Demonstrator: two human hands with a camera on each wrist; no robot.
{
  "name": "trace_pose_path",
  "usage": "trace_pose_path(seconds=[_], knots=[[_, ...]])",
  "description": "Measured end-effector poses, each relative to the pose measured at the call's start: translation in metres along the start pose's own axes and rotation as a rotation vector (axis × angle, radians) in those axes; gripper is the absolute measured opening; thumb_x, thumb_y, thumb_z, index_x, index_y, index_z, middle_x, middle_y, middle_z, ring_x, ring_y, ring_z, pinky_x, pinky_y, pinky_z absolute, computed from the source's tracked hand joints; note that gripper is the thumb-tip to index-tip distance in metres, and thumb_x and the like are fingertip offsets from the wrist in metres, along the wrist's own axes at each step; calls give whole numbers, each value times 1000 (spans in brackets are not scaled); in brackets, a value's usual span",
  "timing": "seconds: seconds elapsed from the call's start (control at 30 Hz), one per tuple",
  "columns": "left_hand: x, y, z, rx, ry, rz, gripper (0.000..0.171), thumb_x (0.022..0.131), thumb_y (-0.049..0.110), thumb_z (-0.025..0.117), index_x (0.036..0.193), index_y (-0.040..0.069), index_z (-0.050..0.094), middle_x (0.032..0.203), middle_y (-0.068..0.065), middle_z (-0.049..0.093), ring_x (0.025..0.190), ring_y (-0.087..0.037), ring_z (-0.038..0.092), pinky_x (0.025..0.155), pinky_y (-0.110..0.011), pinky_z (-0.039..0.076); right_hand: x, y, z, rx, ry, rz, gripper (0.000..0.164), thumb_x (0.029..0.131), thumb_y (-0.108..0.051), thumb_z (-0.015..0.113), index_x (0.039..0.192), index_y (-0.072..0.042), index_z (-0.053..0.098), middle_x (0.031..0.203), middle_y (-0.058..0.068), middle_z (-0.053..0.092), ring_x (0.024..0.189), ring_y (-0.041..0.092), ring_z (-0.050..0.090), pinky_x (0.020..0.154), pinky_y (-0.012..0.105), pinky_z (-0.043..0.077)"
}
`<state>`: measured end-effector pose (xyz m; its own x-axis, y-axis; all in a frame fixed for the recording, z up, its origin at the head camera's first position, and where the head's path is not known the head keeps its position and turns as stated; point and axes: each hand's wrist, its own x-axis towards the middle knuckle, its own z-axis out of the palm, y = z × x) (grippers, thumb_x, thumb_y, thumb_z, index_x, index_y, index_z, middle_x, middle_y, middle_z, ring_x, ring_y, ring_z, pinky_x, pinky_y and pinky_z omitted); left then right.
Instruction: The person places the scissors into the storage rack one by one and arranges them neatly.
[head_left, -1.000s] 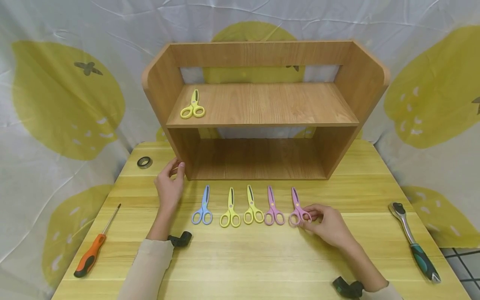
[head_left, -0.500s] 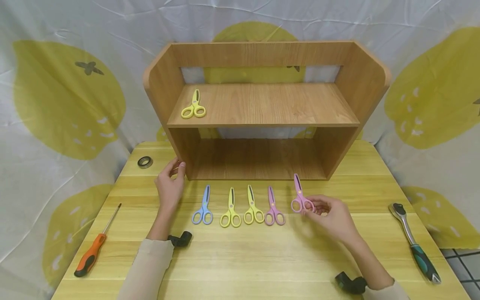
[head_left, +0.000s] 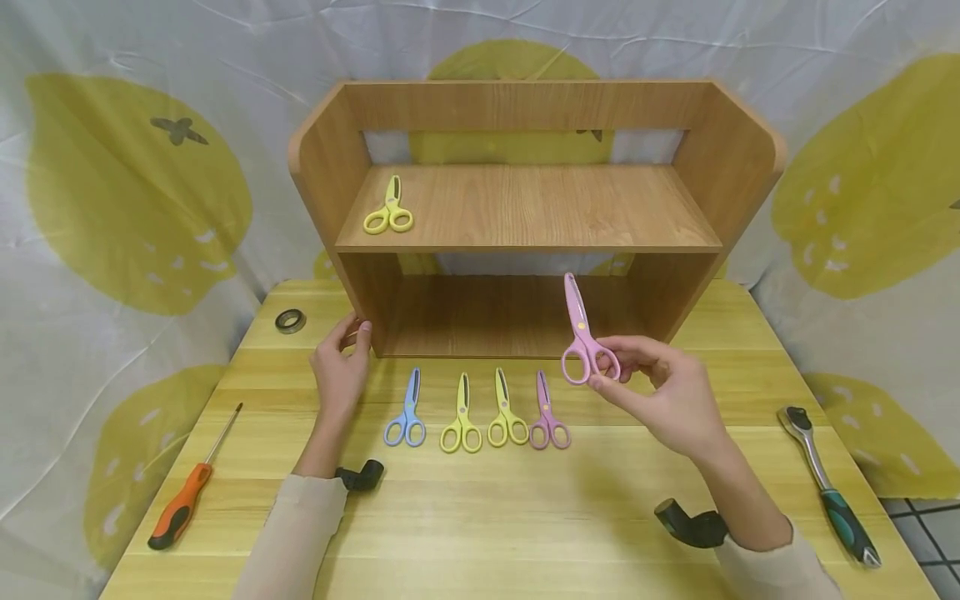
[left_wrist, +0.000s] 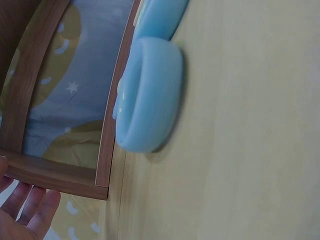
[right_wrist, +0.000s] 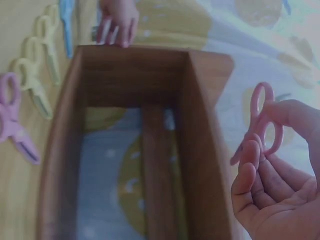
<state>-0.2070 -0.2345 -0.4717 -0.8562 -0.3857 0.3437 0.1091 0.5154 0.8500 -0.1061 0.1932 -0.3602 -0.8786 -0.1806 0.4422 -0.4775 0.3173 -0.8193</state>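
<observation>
While aloft — right grip (head_left: 678, 402) on pink scissors (head_left: 581, 332)

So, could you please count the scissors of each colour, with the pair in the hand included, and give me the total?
Yellow scissors: 3 (one on the upper shelf, two on the table)
Pink scissors: 2 (one in the right hand, one on the table)
Blue scissors: 1 (on the table)
Total: 6
</observation>
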Motion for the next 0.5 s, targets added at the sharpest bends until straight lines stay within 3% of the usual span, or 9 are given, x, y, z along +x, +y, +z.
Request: trace_pose_path(seconds=[0.23,0.5], knots=[[0,0,0,9,8,5,38,102,31,66,135,13,69,122,-4,76,104,-22,74,72,-3,47,50,-27,9,-12,18,-45,36,84,-6,86,118,-10,76,94,2,76,76,13,67,67,18,58],[0,0,1,10,19,11,35,102,31,66,133,16,70,121,-3,77,103,-21,75,72,-5,47,129,-39,32,-117,15,-77,36,87,-23,84,120,-11,76,97,6,78,79,14,65,69,18,54]])
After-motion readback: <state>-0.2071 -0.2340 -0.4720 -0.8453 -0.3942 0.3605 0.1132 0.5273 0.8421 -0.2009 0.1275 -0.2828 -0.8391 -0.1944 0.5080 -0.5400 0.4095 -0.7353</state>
